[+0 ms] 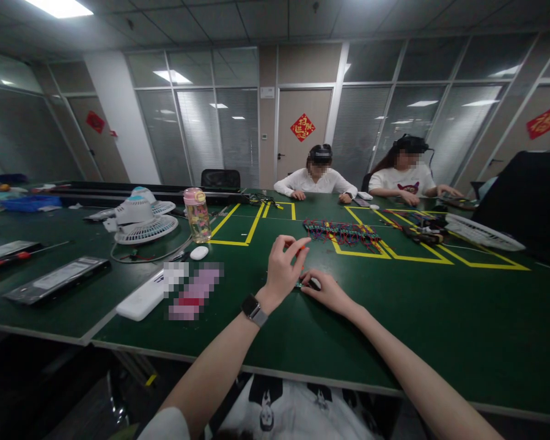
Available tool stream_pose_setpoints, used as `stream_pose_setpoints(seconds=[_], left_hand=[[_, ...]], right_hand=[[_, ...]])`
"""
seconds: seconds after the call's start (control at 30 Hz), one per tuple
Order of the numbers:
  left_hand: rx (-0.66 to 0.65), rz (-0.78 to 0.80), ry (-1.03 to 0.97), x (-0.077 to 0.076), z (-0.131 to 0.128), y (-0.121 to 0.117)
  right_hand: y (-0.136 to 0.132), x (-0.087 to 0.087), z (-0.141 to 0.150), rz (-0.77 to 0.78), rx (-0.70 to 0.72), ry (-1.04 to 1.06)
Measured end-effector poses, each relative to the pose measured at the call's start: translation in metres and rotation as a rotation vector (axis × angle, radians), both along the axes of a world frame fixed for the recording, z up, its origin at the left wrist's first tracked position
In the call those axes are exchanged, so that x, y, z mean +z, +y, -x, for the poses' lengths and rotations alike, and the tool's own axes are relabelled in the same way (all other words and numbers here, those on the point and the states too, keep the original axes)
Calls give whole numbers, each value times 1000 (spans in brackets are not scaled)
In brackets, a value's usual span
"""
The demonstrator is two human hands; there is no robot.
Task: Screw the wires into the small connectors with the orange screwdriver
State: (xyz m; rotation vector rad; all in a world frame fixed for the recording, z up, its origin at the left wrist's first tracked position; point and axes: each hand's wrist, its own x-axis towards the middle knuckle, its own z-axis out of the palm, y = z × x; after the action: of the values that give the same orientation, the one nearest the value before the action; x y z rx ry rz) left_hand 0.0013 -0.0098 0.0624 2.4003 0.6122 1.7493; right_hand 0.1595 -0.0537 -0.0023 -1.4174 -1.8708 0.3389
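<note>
My left hand [284, 269], with a watch [253, 310] on its wrist, is raised a little over the green table. Its fingers are bent in a pinch, and bits of orange-red show by the fingertips; what they hold is too small to make out. Low at the tabletop, my right hand [325, 292] has its thumb and fingers closed on a small circuit board [298, 284], mostly covered by both hands. Beyond my hands lies a long row of small boards with red and blue wires [343, 235].
Left of me are a white power bank [142, 296], a pink blurred item [195, 293], a white oval object [198, 252], a drink bottle [197, 215], white fans [146, 220] and a metal-cased drive [57, 279]. Yellow tape [229, 243] marks the table [440, 324]. Two people sit opposite.
</note>
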Motion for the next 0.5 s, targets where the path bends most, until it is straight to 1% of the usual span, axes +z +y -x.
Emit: stream_pose_setpoints(seconds=[0.17, 0.37, 0.5], left_hand=[[-63, 21, 11, 2, 0, -1], [5, 28, 16, -1, 0, 0], [-27, 41, 13, 0, 0, -1]], right_hand=[[0, 2, 0, 10, 4, -8], [-1, 3, -1, 18, 6, -33], [0, 1, -2, 20, 12, -34]])
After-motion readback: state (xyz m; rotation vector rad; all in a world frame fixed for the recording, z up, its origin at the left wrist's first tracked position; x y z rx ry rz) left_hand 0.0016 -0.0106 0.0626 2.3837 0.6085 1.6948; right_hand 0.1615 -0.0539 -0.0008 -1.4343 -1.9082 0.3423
